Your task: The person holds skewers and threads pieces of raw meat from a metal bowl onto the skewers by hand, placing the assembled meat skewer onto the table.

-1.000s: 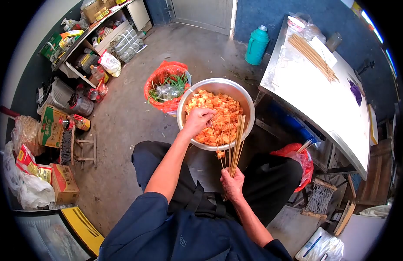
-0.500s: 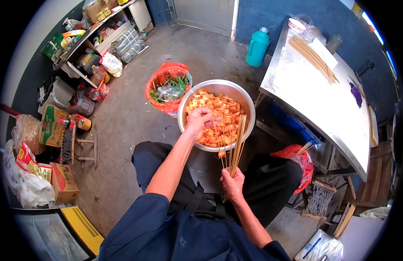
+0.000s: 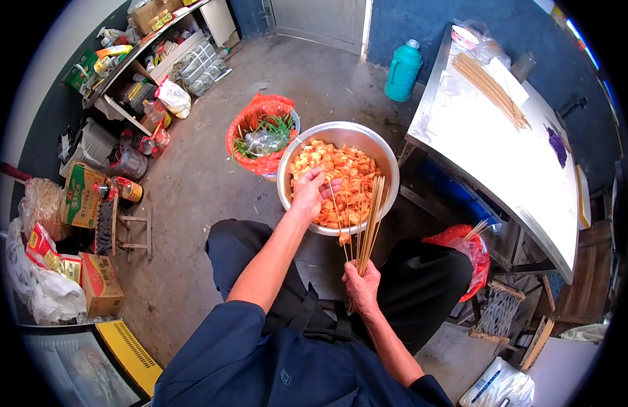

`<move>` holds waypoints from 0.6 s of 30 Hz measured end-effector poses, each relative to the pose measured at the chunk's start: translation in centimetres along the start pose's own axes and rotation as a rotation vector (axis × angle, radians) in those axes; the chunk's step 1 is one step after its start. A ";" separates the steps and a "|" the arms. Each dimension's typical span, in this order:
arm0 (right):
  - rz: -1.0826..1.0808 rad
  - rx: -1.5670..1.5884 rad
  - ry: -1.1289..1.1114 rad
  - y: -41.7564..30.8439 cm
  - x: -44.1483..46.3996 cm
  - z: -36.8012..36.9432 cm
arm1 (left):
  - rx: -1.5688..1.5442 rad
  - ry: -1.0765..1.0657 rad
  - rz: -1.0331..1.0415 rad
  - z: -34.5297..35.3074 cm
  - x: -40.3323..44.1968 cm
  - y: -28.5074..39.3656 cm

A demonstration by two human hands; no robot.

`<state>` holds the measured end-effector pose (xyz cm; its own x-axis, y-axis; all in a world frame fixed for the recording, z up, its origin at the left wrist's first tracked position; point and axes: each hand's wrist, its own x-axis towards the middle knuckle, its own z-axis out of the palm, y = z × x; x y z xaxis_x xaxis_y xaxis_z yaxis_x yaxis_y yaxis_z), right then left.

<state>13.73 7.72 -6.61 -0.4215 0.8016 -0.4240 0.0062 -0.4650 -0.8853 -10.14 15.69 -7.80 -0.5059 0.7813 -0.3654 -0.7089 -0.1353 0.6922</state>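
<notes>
My right hand (image 3: 362,286) is closed around a bundle of thin wooden skewers (image 3: 370,227), their long ends pointing up over the metal basin (image 3: 391,161). One skewer stands apart on the left of the bundle, with a small orange piece of meat (image 3: 344,239) partway down it. Over the basin's left part, my left hand (image 3: 310,192) has curled fingers pinched at the upper end of that skewer. Whatever lies between those fingertips is too small to make out. Orange-red marinated meat pieces (image 3: 344,163) fill much of the basin below.
Left of the basin stands a red-lined bucket (image 3: 239,129) with greens and a plastic bag. A white table (image 3: 490,163) at right bears more skewers (image 3: 490,88). A red bag (image 3: 473,271) with sticks is by my right knee. A teal thermos (image 3: 403,71) stands behind.
My left hand has shifted slightly, its fingers now a little more spread around the skewer's upper end. My right hand and the bundle stay nearly in place.
</notes>
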 end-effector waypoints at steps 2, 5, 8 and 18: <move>-0.009 0.005 -0.003 0.0 0.0 0.0 | 0.019 0.026 0.012 0.0 0.1 -0.1; 0.002 -0.004 0.013 -0.1 0.1 0.1 | 0.073 -0.005 0.019 -0.2 0.3 -0.3; 0.024 -0.030 0.043 -0.3 0.2 0.1 | 0.043 -0.044 -0.006 -0.1 0.1 -0.3; 0.014 -0.004 0.041 0.0 0.2 0.1 | 0.053 -0.090 0.045 0.4 -0.2 -0.1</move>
<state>13.59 7.90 -6.67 -0.3837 0.8097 -0.4440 0.0160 -0.4749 -0.8799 -9.76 15.73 -7.55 -0.4889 0.8269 -0.2780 -0.6585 -0.1408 0.7392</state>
